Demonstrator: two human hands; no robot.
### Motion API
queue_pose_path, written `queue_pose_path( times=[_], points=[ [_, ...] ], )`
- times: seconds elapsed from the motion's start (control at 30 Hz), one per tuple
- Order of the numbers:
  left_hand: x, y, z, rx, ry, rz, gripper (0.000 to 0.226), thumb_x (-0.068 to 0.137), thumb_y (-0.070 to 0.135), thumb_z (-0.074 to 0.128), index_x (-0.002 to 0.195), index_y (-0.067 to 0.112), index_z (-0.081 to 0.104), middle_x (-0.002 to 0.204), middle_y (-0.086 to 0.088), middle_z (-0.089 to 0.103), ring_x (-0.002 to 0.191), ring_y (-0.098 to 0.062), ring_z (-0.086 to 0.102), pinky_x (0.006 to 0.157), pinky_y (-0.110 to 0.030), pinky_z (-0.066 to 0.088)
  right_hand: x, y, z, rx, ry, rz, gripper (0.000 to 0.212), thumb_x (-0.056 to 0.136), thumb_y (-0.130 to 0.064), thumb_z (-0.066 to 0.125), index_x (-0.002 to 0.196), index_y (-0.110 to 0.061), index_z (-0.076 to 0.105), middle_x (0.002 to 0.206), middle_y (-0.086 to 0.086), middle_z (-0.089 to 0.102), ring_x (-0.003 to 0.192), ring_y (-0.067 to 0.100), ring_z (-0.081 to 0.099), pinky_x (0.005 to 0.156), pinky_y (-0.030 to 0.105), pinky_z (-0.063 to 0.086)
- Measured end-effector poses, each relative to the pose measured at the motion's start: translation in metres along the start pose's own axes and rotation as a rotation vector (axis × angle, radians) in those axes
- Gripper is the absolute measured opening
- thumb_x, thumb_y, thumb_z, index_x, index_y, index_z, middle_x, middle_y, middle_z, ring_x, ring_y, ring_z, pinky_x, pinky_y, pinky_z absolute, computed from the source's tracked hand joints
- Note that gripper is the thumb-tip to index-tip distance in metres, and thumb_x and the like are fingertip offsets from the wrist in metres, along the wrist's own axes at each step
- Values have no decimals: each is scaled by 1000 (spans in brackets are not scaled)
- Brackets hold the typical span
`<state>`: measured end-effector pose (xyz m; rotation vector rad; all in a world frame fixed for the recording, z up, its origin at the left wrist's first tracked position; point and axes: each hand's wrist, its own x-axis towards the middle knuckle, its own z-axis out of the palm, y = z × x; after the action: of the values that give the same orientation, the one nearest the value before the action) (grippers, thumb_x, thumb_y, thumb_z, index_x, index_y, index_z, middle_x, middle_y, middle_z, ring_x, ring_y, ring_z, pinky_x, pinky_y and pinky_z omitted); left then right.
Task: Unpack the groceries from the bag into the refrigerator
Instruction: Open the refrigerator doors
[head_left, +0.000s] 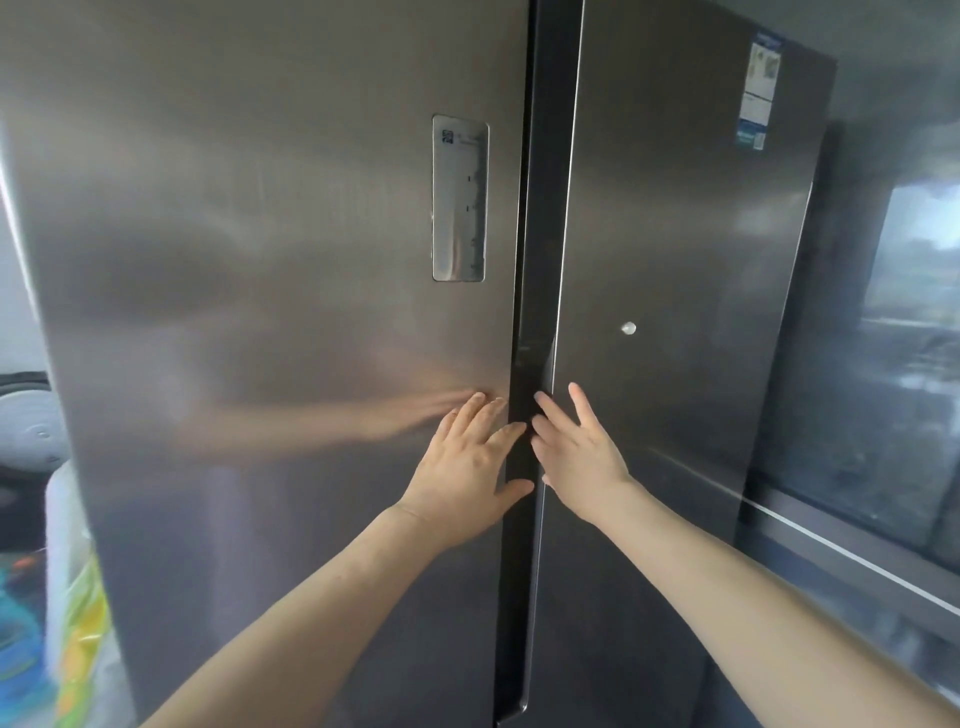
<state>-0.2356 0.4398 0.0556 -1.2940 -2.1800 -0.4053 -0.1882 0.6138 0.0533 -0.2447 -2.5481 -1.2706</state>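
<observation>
Just both spread hands, left hand (467, 462) and right hand (576, 452), flat against shut refrigerator doors (260, 312).

One refrigerator (291, 312) of brushed steel, with two doors, both closed: one left door (260, 208) and one right door (675, 260), divided by one dark vertical channel (540, 208) down the refrigerator's middle. One rectangular control panel (460, 197) on the left door, beside the channel. One printed label (758, 96) at the right door's upper outer corner; one small round button-like spot (628, 328) on the right door, near the channel. Two bare hands, fingers spread: one left hand (467, 462) flat on the left door's inner edge, one right hand (576, 452) at the channel. One plastic bag (78, 597), blurred, left of the refrigerator.
</observation>
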Motion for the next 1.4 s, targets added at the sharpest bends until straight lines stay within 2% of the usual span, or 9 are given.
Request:
queue_pose_path(
  times=[0.27, 0.43, 0.53, 0.7, 0.9, 1.03, 1.13, 1.23, 1.4],
  points=[
    [4, 1, 2, 199, 27, -67, 69, 91, 53, 49, 149, 24, 25, 160, -1, 5, 147, -25, -5, 119, -46, 3, 6, 3, 0, 1, -25, -36, 55, 96, -44, 46, 142, -14, 42, 149, 10, 32, 146, 31, 5, 111, 61, -12],
    [4, -7, 9, 244, 89, -67, 75, 77, 50, 69, 139, 14, 46, 152, -3, 35, 142, -26, 27, 117, -43, 21, 13, 2, -7, -55, -67, -50, 66, 96, -60, 30, 140, -14, 45, 150, 9, 32, 146, 29, 8, 112, 62, -11],
    [2, -13, 8, 283, 126, -48, 78, 71, 48, 75, 134, 9, 52, 147, -4, 43, 136, -25, 39, 113, -39, 22, 18, -1, -10, -76, -100, -50, 71, 94, -65, 24, 138, -15, 49, 149, 8, 34, 145, 28, 11, 111, 62, -12],
    [1, -16, 8, 289, 83, -61, 76, 83, 50, 61, 145, 13, 38, 155, 3, 26, 144, -19, 21, 117, -36, 16, 21, -2, -14, -62, -119, -53, 78, 92, -70, 18, 126, -14, 60, 145, 6, 41, 142, 28, 19, 109, 62, -14],
    [1, -23, 10, 308, 109, -31, 77, 74, 47, 72, 138, 11, 48, 151, 0, 36, 140, -21, 33, 113, -37, 17, 13, 3, -11, 21, 7, -49, 93, 86, -77, 7, 104, -13, 72, 116, 3, 55, 122, 24, 38, 111, 64, -10],
    [0, -25, 15, 293, 138, -18, 74, 78, 47, 68, 139, 11, 46, 153, 0, 33, 142, -22, 28, 114, -38, 16, -17, 16, -2, 226, 165, -20, 91, 82, -81, 13, 91, -14, 74, 100, 0, 58, 115, 20, 43, 108, 66, 9],
    [0, -21, 17, 300, 121, -35, 72, 85, 55, 44, 141, 10, 43, 153, -3, 32, 143, -24, 26, 115, -39, 14, -39, 23, 4, 319, 303, 0, 85, 82, -80, 24, 80, -10, 73, 86, 1, 55, 106, 21, 48, 103, 65, 24],
    [2, -15, 19, 294, 120, -58, 76, 85, 58, 34, 144, 10, 38, 154, -4, 31, 144, -26, 22, 116, -41, 11, -62, 31, 7, 357, 283, 8, 81, 85, -78, 23, 86, -10, 68, 88, 1, 55, 107, 22, 48, 103, 61, 27],
    [4, -3, 26, 234, 168, -97, 76, 87, 59, 34, 144, 10, 37, 154, -7, 30, 145, -28, 17, 118, -44, 10, -100, 44, 13, 382, 223, 67, 79, 87, -77, 15, 101, -15, 62, 102, -2, 58, 116, 18, 45, 108, 52, 24]
  ],
)
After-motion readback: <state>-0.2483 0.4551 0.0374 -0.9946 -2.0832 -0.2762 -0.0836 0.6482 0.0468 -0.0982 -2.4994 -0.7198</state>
